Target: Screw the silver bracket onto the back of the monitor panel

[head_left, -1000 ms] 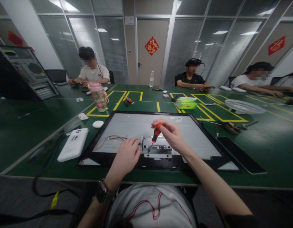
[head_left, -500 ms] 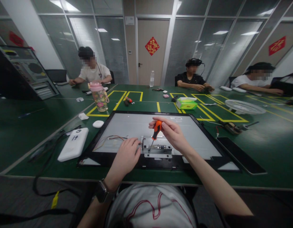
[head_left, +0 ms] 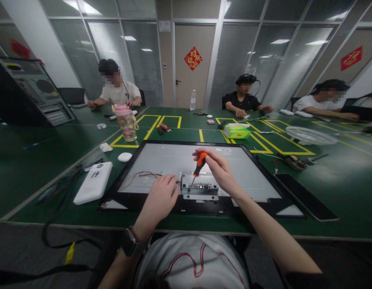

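I have the right hand (head_left: 219,167) clasped around an orange-and-black, slim-shafted screwdriver (head_left: 199,163), tip down at the silver, boxy metal bracket (head_left: 204,192) between the hands; the left hand (head_left: 161,195), apart, lies over the grey, black-framed flat panel (head_left: 249,170), its grip unclear from here

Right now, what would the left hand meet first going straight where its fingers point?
The left hand would likely first meet the metal bracket just ahead; depth is unclear, and they may already touch.
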Action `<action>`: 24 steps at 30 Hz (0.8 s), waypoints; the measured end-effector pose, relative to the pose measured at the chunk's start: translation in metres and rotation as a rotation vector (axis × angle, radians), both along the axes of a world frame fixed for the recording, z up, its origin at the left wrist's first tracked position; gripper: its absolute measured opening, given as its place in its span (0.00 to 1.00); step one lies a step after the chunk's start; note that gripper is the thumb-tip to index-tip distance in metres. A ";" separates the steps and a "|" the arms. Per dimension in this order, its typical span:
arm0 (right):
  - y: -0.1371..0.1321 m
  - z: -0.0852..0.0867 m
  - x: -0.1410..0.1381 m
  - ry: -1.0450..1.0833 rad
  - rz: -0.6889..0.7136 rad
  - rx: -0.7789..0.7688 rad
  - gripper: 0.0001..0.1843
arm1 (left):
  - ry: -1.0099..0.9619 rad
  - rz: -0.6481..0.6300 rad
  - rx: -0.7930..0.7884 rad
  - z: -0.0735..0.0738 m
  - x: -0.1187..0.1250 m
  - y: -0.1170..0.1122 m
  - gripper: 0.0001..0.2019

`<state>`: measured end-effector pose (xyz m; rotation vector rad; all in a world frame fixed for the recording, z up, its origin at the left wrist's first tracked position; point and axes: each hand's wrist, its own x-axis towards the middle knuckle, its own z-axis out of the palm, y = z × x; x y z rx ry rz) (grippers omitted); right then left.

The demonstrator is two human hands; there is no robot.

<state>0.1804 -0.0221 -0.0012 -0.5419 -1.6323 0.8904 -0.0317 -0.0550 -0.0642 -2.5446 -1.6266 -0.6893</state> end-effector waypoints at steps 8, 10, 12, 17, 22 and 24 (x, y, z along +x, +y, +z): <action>0.001 0.000 -0.003 0.031 -0.098 0.034 0.05 | 0.023 0.001 -0.008 0.003 0.001 -0.002 0.12; 0.001 0.000 -0.003 -0.002 -0.155 0.095 0.05 | 0.019 0.000 -0.005 0.003 0.001 -0.002 0.12; -0.001 0.000 -0.002 -0.044 -0.177 0.115 0.05 | 0.016 -0.004 -0.005 0.003 0.001 -0.002 0.12; -0.005 -0.003 -0.002 -0.060 -0.163 0.050 0.14 | 0.017 -0.007 -0.011 0.003 0.001 -0.002 0.12; -0.004 -0.004 0.000 -0.042 -0.289 0.078 0.08 | 0.003 -0.008 0.000 0.002 0.000 -0.002 0.12; -0.003 -0.003 0.000 -0.022 -0.265 0.054 0.07 | 0.002 -0.006 0.002 0.001 0.000 -0.002 0.12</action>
